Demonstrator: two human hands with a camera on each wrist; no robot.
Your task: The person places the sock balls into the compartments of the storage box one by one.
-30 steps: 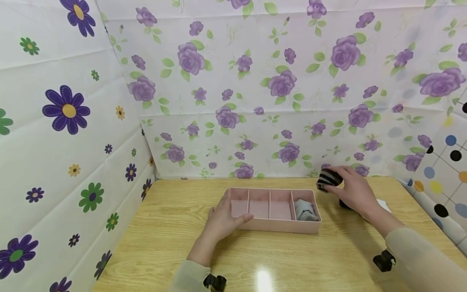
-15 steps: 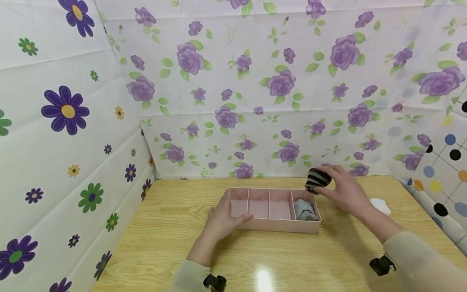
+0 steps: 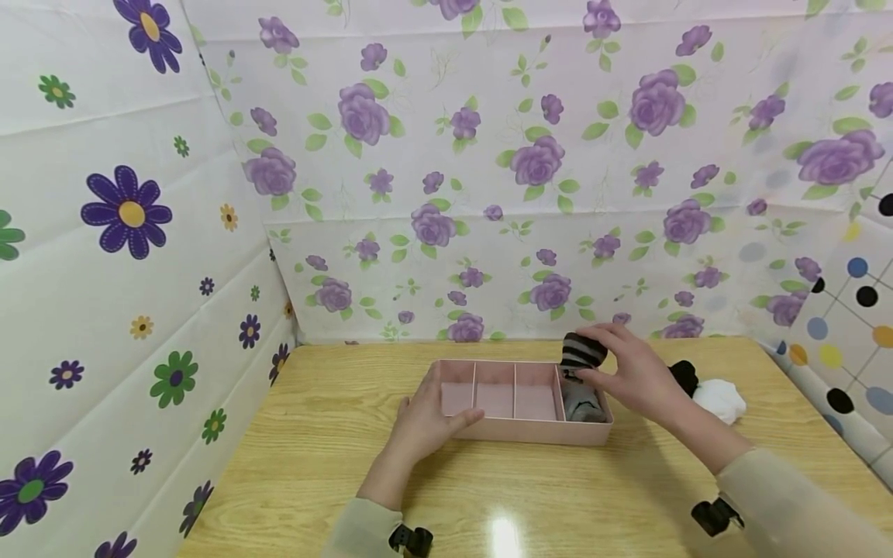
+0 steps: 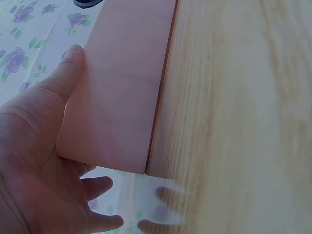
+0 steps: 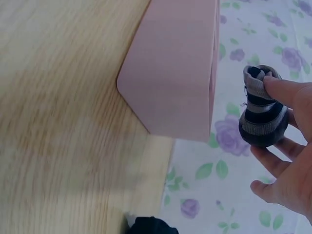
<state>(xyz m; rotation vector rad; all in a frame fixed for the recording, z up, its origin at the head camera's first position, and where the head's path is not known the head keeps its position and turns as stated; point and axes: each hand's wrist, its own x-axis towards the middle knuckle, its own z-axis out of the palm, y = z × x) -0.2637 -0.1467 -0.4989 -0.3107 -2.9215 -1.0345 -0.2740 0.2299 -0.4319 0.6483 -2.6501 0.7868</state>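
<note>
My right hand (image 3: 635, 372) pinches a rolled-up black-and-grey striped sock (image 3: 582, 353) between thumb and fingers. In the head view it appears above the far side of a pink divided box's (image 3: 530, 432) rightmost compartment. A bundled grey sock (image 3: 582, 404) lies in that compartment, partly covered by the striped one. In the right wrist view the striped sock (image 5: 263, 114) is apart from the box wall (image 5: 170, 83). My left hand (image 3: 425, 415) holds the box's left end, thumb along the front rim; in the left wrist view, some fingers (image 4: 100, 186) extend past the end wall (image 4: 114, 107).
A black bundle (image 3: 684, 377) and a white bundle (image 3: 720, 400), both cloth-like, lie right of the box on the wooden table (image 3: 530, 496). Flower-patterned sheets (image 3: 488, 170) stand behind and at the left. Thin dividers (image 3: 515, 391) part the box into compartments.
My right hand has carried the striped sock leftward, from right of the box to over its rightmost compartment. The black and white bundles have come into fuller view. My left hand stays put.
</note>
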